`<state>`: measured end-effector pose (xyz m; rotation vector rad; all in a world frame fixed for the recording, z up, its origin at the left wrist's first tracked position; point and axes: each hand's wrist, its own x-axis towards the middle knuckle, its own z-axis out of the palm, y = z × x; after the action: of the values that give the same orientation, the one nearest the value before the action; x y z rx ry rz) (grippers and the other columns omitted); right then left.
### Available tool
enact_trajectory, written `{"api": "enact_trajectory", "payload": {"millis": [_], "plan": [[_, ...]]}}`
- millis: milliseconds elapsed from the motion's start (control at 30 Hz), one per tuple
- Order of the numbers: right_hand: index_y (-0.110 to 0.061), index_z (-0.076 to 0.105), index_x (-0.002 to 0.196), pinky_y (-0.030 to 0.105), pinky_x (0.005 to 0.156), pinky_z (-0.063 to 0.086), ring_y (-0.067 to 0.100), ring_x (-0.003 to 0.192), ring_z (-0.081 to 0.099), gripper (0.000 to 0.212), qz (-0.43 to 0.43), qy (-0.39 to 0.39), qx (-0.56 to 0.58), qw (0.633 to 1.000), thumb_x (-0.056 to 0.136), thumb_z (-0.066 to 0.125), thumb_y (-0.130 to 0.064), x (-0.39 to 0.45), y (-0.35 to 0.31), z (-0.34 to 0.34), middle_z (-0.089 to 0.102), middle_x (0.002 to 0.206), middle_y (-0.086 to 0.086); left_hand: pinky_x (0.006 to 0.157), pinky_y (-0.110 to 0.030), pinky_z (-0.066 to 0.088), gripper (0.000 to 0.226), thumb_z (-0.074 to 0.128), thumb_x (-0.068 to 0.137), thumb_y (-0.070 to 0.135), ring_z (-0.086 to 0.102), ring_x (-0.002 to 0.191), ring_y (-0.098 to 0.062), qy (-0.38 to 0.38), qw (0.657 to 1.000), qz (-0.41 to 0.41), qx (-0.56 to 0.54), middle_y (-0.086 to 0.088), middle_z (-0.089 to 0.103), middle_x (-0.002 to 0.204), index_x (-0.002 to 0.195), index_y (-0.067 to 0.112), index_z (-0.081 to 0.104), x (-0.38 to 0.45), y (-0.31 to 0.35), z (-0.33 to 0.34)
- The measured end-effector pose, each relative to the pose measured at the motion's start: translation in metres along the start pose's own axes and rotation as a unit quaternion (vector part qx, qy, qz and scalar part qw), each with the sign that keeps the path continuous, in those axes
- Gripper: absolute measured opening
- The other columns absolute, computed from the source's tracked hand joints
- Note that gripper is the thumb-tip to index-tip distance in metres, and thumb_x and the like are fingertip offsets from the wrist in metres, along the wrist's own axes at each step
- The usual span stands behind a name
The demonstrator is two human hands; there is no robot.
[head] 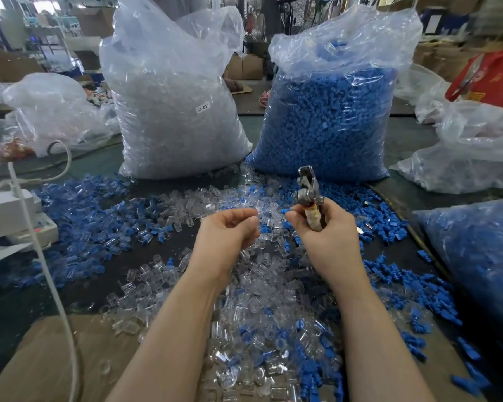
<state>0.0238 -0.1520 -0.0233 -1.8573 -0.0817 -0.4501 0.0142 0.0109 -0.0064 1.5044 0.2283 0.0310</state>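
Clenched round the taped handle of a metal tool (307,188), my right hand (323,230) holds it upright, its steel head pointing to the far side. The thumb and forefinger of the same hand pinch a small blue plug (286,211), which pokes out to the left. My left hand (230,232) hovers just beside it, palm turned partly up, fingers loosely bent and thumb close to the forefinger tip. Whether a clear piece sits between them I cannot tell.

Both hands are raised above a heap of clear caps (262,309), which is spread over the dark surface (99,288) from near to far. Loose blue plugs (93,216) lie thick to the left and right of the heap.

On the far side stand two full plastic bags: the left bag (172,111) holds clear caps and the right bag (325,120) holds blue plugs. A white cable (51,274) runs down the near left and crosses a sheet of cardboard (41,358).
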Motion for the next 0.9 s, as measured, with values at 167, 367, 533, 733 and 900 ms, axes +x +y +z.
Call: {"api": "enact_trajectory", "payload": {"millis": [167,367,533,733,900], "plan": [[-0.031,0.063,0.077,0.032,0.067,0.054,0.013,0.072,0.064,0.018,-0.009,-0.021,0.004,1.0,0.087,0.075,-0.023,-0.001,0.0,0.003,0.069,0.081,-0.013,0.076,-0.027,0.058,0.012,0.066,0.091,0.007,0.069,0.075,-0.01,-0.012,0.999,-0.031,-0.03,0.002,0.072,0.076,0.098,0.014,0.072,0.0,0.001,0.002],[-0.034,0.063,0.078,0.041,0.07,0.056,0.009,0.07,0.064,0.015,-0.014,-0.036,-0.026,0.999,0.085,0.075,-0.031,-0.003,0.0,0.004,0.069,0.08,-0.017,0.066,-0.02,0.058,0.013,0.063,0.091,0.0,0.073,0.072,-0.012,-0.016,0.996,-0.017,-0.084,-0.006,0.075,0.075,0.101,0.006,0.069,-0.005,0.005,0.007],[-0.032,0.063,0.079,0.044,0.072,0.055,0.01,0.071,0.064,0.014,-0.013,-0.038,-0.021,0.999,0.085,0.075,-0.031,-0.004,-0.002,0.003,0.069,0.08,-0.015,0.074,-0.022,0.057,0.021,0.076,0.08,0.0,0.071,0.08,-0.015,0.012,0.999,0.047,-0.014,-0.007,0.075,0.086,0.096,0.013,0.072,-0.009,0.005,0.009],[-0.032,0.062,0.079,0.044,0.068,0.055,0.008,0.069,0.064,0.015,-0.024,-0.029,-0.029,0.999,0.086,0.075,-0.031,-0.004,-0.005,0.004,0.069,0.076,-0.013,0.07,-0.02,0.057,0.026,0.082,0.073,0.007,0.069,0.074,-0.004,0.075,0.988,0.12,0.064,0.009,0.073,0.077,0.089,0.024,0.072,-0.01,0.006,0.016],[-0.03,0.061,0.079,0.046,0.061,0.054,0.011,0.063,0.061,0.013,-0.027,-0.019,-0.018,0.999,0.083,0.07,-0.039,-0.005,-0.006,0.003,0.067,0.074,-0.013,0.062,-0.012,0.053,0.027,0.084,0.074,0.012,0.067,0.066,0.002,0.091,0.976,0.164,0.107,0.014,0.071,0.076,0.09,0.028,0.07,-0.013,0.005,0.021]]}}
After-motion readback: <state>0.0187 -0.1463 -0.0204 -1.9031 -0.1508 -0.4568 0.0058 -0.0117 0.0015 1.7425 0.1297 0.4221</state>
